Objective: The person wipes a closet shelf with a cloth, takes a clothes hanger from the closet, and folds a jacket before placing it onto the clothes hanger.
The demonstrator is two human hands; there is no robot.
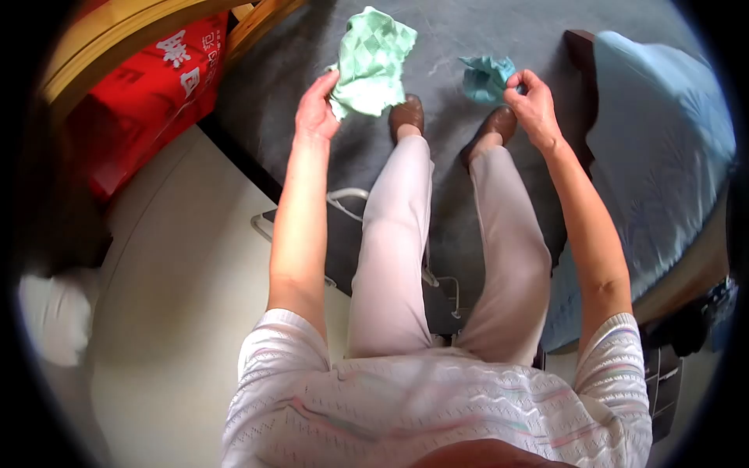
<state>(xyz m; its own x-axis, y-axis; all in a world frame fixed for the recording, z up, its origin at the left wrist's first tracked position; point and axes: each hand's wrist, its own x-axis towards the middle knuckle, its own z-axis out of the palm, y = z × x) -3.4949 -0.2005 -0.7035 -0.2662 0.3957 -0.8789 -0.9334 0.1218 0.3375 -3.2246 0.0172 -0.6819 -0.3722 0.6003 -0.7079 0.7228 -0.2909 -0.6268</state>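
Held out at the upper middle, a light green cloth (374, 62) with a checked pattern hangs from my left hand (318, 108). The thumb and fingers close on its lower left edge, and part of the fingers is hidden behind the fabric. My right hand (534, 108) pinches a smaller, crumpled teal cloth (487, 79) by its right side. A gap separates the two cloths. Both are above the grey surface (437, 31), close to my brown shoes (407, 115).
A red bag (156, 101) with white characters stands at the left beside a curved wooden frame (125, 39). Blue patterned fabric (655, 148) covers something bed-like on the right. White metal tubing (347, 195) shows near my legs. Pale floor (179, 312) lies at the lower left.
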